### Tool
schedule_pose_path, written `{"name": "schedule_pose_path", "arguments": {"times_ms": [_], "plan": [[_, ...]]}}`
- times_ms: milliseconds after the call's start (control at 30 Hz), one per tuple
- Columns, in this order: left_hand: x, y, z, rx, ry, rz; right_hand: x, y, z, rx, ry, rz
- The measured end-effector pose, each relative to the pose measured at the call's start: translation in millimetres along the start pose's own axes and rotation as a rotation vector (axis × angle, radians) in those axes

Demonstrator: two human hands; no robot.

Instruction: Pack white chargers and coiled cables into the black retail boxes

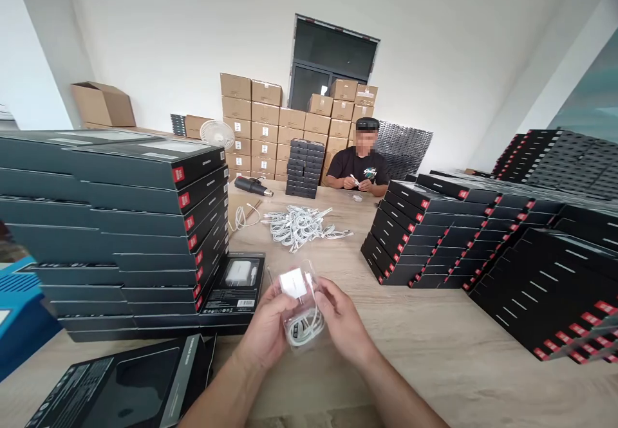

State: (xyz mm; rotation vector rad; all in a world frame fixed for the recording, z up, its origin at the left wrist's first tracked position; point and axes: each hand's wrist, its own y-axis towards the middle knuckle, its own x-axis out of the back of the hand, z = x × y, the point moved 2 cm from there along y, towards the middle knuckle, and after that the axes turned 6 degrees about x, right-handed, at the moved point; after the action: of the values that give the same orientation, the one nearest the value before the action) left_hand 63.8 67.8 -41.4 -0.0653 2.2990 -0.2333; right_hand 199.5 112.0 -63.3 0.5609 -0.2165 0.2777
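Between my two hands is a clear plastic tray [288, 315] with a white charger [292, 283] in its upper part and a coiled white cable [307, 328] below. My left hand [266, 328] grips the tray's left side, thumb over the front near the charger. On the right side, my right hand [340, 318] holds the tray with thumb and fingers by the cable's plug. To the left, an open-windowed black box [234, 286] shows another white charger inside. A larger black box [140, 383] with a dark window lies at the lower left.
Tall stacks of black boxes stand left [145, 222] and right [420, 235]. A pile of white cables [302, 225] lies ahead, with a heat gun [253, 186] behind it. Across the table sits a person [362, 164] handling a small white item. Cardboard cartons [265, 132] line the wall.
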Motion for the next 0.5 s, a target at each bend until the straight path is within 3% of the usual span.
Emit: {"name": "schedule_pose_path", "arguments": {"times_ms": [133,233,400,500], "plan": [[-0.5,-1.3,1.4,0.083,0.026,0.071,6.3,2.5,-0.1,-0.06,0.168,-0.046],[-3.2,-2.1,4.7,0.087,0.026,0.086,11.6,3.4,0.5,-0.047,0.15,-0.072],[-1.7,-2.7,4.8,0.111,0.006,0.051,11.2,3.1,7.8,0.02,0.066,0.031],[-2.0,-3.9,5.3,0.1,0.022,0.046,10.0,1.9,13.7,0.038,0.0,0.028]]}}
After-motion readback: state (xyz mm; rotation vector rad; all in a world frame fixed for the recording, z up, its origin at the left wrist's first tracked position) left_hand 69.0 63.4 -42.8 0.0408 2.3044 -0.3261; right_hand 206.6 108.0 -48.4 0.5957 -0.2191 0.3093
